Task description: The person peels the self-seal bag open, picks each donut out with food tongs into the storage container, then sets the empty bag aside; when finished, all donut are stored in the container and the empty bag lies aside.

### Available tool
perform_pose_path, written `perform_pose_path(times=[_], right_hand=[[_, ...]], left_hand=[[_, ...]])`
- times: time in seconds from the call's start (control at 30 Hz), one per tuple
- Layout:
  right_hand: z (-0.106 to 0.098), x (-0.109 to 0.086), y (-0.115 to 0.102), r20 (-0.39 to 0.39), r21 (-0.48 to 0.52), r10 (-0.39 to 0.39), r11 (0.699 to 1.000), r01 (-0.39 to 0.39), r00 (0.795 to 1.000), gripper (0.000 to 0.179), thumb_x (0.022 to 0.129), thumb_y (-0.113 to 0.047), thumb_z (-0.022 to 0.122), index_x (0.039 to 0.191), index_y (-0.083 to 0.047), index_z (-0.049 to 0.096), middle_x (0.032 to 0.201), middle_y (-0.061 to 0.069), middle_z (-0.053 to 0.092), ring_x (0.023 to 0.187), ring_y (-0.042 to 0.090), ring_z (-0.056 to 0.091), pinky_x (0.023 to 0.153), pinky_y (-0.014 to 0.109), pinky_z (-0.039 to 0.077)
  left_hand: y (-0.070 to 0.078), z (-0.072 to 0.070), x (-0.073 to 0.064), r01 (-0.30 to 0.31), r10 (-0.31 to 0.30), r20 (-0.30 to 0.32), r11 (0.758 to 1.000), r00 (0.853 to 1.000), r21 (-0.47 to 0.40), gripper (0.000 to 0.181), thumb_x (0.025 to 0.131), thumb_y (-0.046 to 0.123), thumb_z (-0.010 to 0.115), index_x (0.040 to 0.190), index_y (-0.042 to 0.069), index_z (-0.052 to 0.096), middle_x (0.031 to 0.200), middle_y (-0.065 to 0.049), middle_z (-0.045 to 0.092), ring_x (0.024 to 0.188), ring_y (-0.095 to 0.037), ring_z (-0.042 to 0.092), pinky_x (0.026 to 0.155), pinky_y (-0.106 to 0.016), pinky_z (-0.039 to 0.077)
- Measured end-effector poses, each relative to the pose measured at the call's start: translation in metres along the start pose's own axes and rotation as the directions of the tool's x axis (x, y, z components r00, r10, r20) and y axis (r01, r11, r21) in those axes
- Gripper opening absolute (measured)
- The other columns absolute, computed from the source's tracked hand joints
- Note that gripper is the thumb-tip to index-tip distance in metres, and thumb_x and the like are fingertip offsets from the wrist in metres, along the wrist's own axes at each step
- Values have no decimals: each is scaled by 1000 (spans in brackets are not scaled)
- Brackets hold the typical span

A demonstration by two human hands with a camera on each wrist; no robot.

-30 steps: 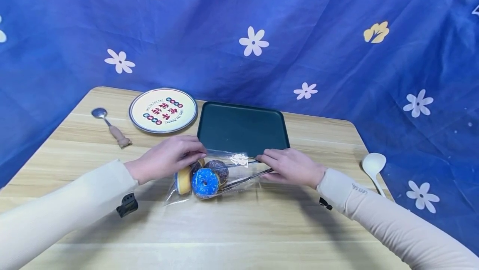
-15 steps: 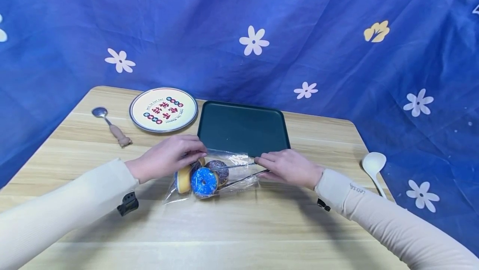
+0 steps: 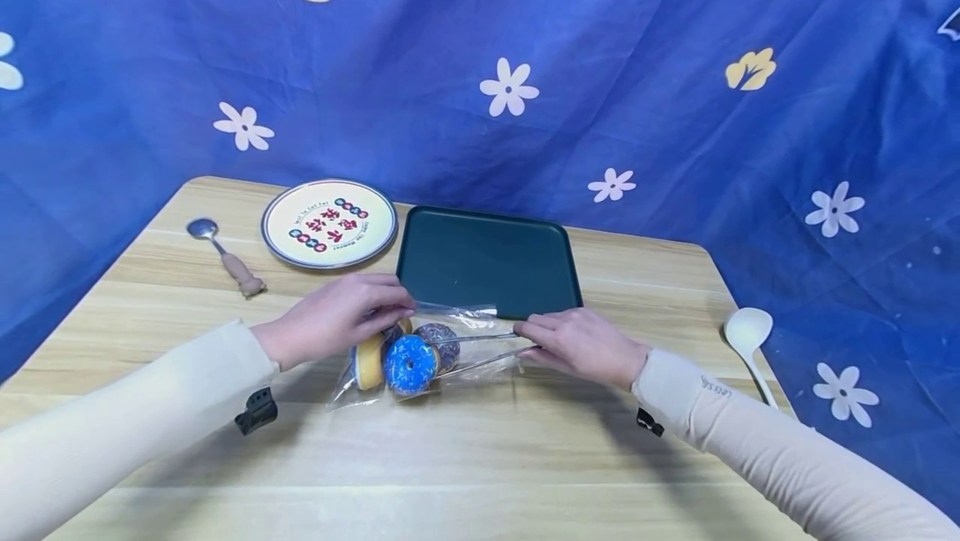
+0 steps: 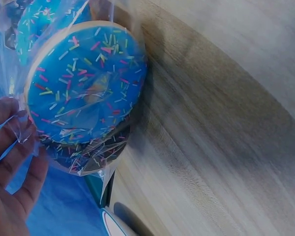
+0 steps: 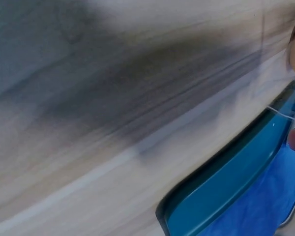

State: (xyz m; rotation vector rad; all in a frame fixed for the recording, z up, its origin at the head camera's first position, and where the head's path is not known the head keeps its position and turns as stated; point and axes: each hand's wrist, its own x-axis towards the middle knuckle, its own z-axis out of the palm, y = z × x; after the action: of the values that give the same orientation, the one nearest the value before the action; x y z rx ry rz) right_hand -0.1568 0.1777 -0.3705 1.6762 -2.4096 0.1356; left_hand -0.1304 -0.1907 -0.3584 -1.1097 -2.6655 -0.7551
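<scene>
In the head view, a clear plastic bag [image 3: 487, 372] of several doughnuts stands over the table in front of the tray. Its front doughnut is blue with sprinkles [image 3: 411, 364]; a dark sprinkled one [image 3: 441, 344] sits behind it and a yellow-sided one [image 3: 368, 362] at the left. My left hand [image 3: 341, 320] pinches the bag's upper edge; the left wrist view shows its fingers [image 4: 27, 184] at the crinkled plastic beside the blue doughnut. My right hand [image 3: 581, 349] grips slim metal tongs [image 3: 480, 338], whose two arms reach leftward into the bag, spread around the dark doughnut's side. Their grip end is hidden.
A dark green tray [image 3: 487, 262] lies right behind the bag, with a printed white plate [image 3: 330, 224] to its left. Farther left is a spoon [image 3: 237, 271] with a brown handle. A white ladle [image 3: 748, 331] lies at the table's right edge.
The tongs' two arms have tilted and spread a little within the bag, as my right hand turned slightly. My left hand stays in place on the bag.
</scene>
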Motion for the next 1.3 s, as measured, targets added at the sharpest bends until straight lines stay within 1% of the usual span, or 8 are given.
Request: perform_pose_path(times=[0.17,0.33,0.53,0.77,0.93,1.1,1.23,1.3], right_hand=[[0,-5,-2,-9,90,56,994,-55,998,23,107,-29,62,120,-11,68,98,-5,71,80,8,70,69,29,60],[3,-13,-3,5,151,136,979,-135,991,23,106,-30,63,119,-11,67,97,-7,70,79,5,67,70,28,59],[1,-29,-1,14,172,190,967,-189,982,23,103,-26,68,120,-10,68,93,-9,66,73,2,57,70,26,55],[-8,-54,6,2,164,246,956,-243,969,21,99,-22,72,119,-15,68,91,-12,63,78,0,55,70,25,53],[-12,-73,10,-11,156,304,942,-298,953,20,98,-21,74,117,-19,68,92,-14,63,80,-2,55,72,25,53],[-19,-91,14,-16,146,364,922,-358,931,22,97,-19,75,118,-20,68,94,-14,64,78,-3,54,70,24,52],[-27,-102,21,-28,133,425,899,-418,905,24,98,-20,74,122,-18,68,98,-11,69,77,-2,56,68,25,52],[-31,-104,25,-32,133,462,881,-455,886,23,100,-21,72,122,-19,68,98,-10,70,75,-1,55,67,24,51]], left_hand=[[0,-1,-1,4,-4,5,1000,1000,-3,13,95,8,75,105,15,79,102,6,75,92,-7,69,81,-30,62],[0,-1,0,19,-19,15,1000,1000,-7,13,95,9,75,106,15,79,103,6,75,92,-5,69,82,-29,62],[-1,0,0,5,-5,6,1000,1000,-5,12,96,10,75,105,16,78,102,7,75,91,-5,69,82,-30,62],[-2,0,1,-3,3,-9,1000,1000,-14,13,95,9,75,104,17,78,101,8,74,89,-3,68,79,-28,61],[-2,-1,1,7,-6,7,1000,1000,-16,12,97,9,74,106,16,78,102,6,74,89,-4,68,80,-29,61],[-3,-1,2,-14,14,-8,1000,1000,-7,12,96,9,74,104,17,78,100,8,74,89,-3,68,80,-29,61],[-6,1,3,-27,27,-15,1000,1000,-8,12,96,10,74,104,18,78,100,9,74,89,-3,68,80,-28,61],[-7,1,3,-26,26,-15,1000,1000,-9,11,96,11,75,104,17,78,99,9,74,89,-3,68,81,-28,61]])
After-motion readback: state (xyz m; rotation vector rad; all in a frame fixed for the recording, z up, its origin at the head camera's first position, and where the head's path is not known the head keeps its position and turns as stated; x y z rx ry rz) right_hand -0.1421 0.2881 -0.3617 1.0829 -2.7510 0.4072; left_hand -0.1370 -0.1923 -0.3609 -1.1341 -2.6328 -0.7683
